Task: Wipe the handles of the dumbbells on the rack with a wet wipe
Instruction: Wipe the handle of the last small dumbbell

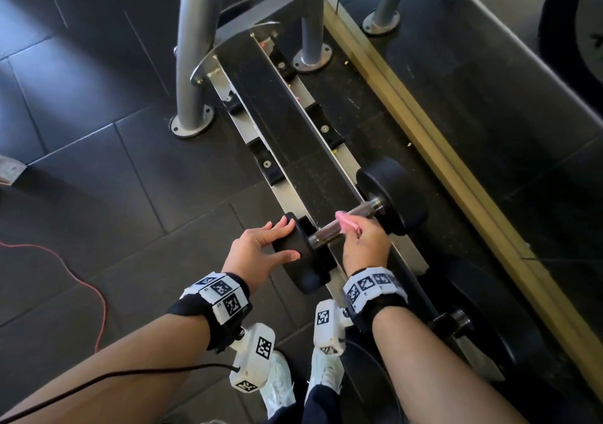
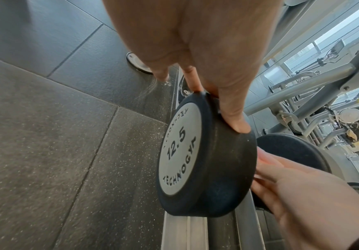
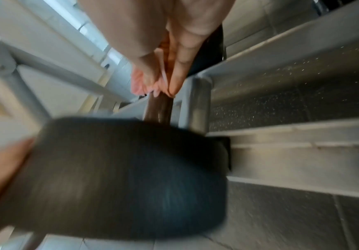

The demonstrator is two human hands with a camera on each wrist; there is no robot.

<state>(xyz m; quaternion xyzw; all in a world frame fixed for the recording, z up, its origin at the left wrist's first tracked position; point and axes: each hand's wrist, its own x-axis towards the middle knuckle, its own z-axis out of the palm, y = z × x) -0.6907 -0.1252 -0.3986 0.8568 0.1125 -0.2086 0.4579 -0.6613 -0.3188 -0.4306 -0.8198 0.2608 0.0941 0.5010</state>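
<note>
A black dumbbell lies across the low rack (image 1: 248,136), with its near head (image 1: 306,273), marked 12.5 (image 2: 180,148), toward me. Its dark knurled handle (image 1: 326,236) runs up to the far head (image 1: 396,195). My left hand (image 1: 287,241) rests on the near head with fingers straight, and the thumb (image 2: 236,121) lies on the rim. My right hand (image 1: 352,228) pinches a pink wet wipe (image 1: 348,222) around the middle of the handle. The blurred right wrist view shows the fingers (image 3: 176,84) pressing the wipe (image 3: 140,82) onto the handle (image 3: 159,108).
A larger dumbbell (image 1: 473,309) sits on the rack to the right. Empty black saddles (image 1: 269,166) line the rails farther along. Grey uprights (image 1: 192,48) are bolted to the dark tiled floor. A red cord (image 1: 88,286) lies at left. A mirror's yellow edge (image 1: 424,123) runs behind the rack.
</note>
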